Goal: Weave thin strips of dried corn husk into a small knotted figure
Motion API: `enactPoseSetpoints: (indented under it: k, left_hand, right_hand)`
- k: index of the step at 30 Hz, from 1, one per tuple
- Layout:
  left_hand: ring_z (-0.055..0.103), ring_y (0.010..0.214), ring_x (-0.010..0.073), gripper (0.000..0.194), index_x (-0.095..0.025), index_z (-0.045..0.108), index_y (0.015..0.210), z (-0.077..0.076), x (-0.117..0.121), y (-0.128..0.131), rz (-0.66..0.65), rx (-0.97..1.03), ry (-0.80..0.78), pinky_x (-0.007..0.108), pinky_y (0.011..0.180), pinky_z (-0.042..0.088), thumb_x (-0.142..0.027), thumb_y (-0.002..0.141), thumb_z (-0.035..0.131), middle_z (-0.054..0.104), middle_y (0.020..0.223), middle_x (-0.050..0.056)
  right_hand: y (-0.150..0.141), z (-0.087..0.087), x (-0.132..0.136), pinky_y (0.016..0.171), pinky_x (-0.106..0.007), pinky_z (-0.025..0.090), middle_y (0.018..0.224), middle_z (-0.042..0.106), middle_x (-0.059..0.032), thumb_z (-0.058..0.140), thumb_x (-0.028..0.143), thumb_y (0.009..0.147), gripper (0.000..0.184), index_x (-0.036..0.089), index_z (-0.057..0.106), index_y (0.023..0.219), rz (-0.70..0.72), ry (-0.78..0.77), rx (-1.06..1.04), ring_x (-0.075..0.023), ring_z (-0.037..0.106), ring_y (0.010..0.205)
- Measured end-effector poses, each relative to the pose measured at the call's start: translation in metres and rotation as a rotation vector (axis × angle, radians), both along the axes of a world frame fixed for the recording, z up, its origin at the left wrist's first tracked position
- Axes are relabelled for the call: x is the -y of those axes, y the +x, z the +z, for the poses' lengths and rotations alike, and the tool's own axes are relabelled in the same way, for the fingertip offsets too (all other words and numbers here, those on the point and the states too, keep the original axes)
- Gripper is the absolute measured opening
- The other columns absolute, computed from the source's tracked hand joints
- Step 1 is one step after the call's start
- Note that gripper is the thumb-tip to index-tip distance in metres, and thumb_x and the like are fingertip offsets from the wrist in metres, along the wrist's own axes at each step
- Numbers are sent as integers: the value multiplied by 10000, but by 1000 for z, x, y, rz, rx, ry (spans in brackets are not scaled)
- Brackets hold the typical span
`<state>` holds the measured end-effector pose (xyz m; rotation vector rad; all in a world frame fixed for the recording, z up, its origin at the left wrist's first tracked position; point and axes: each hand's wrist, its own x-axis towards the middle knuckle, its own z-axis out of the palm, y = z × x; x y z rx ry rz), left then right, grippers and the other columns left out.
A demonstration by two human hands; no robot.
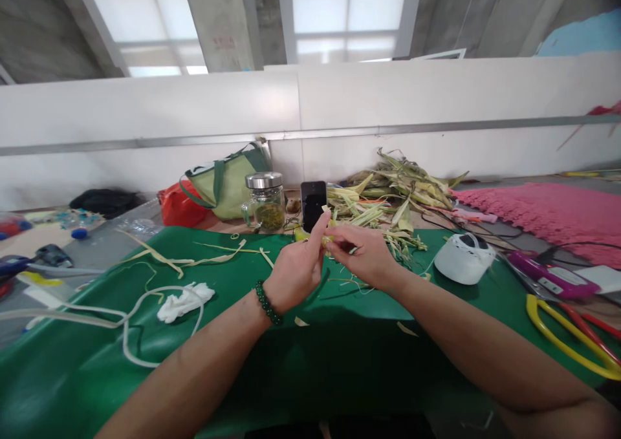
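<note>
Two bare hands: fingertips brought together at the clock's centre, above the green cloth; 12 is the far side.
Left hand: nearly closed, fingers together and pointing up, a yellow-green plant piece held at their ends; the inner fingers are partly hidden.
Right hand: thumb and forefinger pinched on that same piece, the other fingers loosely curled.
Plant piece: at the centre, between both sets of fingertips, mostly covered, so its full shape cannot be told.
Wrist: a dark green bead bracelet on the left arm.
Phone: a dark phone, upright, between 11 and 12 o'clock, just beyond the fingers.
Jar: a lidded glass jar at 10, plant matter inside.
Bags: a green bag beyond the jar at 10, a red bag between 9 and 10.
Husks: a heap of husks at 2, with pale shredded strips nearer in the same direction.
Loose strips: long dry strips at 9, lying on the cloth.
White things: crumpled white tissue and a looped white cord at 8; a white rounded object just past 3.
Right edge: pink fabric at 3, a purple tool just past 3, yellow-handled scissors at 4.
</note>
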<state>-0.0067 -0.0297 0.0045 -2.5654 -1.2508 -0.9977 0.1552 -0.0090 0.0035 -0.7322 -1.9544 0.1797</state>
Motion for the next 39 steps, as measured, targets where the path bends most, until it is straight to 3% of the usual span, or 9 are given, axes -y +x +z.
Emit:
enactPoseSetpoints:
  k: [6, 11, 15, 21, 28, 39]
  left_hand:
    - [680, 724, 186, 283, -181, 470, 1114, 2, 1, 3, -39, 235, -91, 261, 639, 486, -160, 832, 471, 696, 729, 19]
    - [680, 724, 155, 19, -189, 523, 835, 5, 2, 7, -113, 462, -234, 235, 649, 501, -183, 819, 513, 690, 754, 22]
    - [662, 713, 139, 28, -193, 506, 795, 6, 4, 8, -129, 515, -245, 225, 653, 494, -168, 799, 518, 665, 736, 4]
    - [572, 642, 108, 157, -187, 508, 728, 7, 3, 5, -130, 443, -197, 214, 630, 445, -46, 728, 438, 595, 668, -24]
    - [646, 658, 144, 39, -181, 510, 783, 8, -4, 6, -249, 710, -437, 254, 645, 505, -153, 756, 506, 638, 661, 3]
    - [628, 648, 117, 58, -188, 516, 749, 8, 3, 6, -147, 522, -221, 211, 617, 474, -150, 778, 484, 635, 670, -15]
  right_hand:
    - [2, 4, -2, 525, -214, 405, 617, 628, 15, 557, 207, 756, 89, 198, 644, 736, 1, -138, -62, -106, 561, 544]
    - [0, 6, 2, 518, -200, 379, 598, 612, 22, 549, 178, 733, 88, 188, 618, 678, -78, -106, -60, -88, 520, 521]
    - [-1, 5, 4, 523, -199, 375, 576, 586, 28, 546, 144, 708, 87, 184, 587, 643, -144, -21, -46, -85, 502, 516]
    - [1, 4, 3, 566, -206, 404, 634, 616, 15, 523, 132, 739, 110, 190, 602, 689, -113, 61, -13, -96, 535, 562]
    - [1, 5, 3, 532, -201, 410, 611, 602, 21, 544, 214, 800, 65, 191, 603, 783, -67, -5, -76, -98, 546, 547]
    - [1, 6, 7, 535, -202, 405, 626, 624, -4, 517, 116, 775, 156, 179, 607, 665, -138, 231, 39, -102, 557, 573]
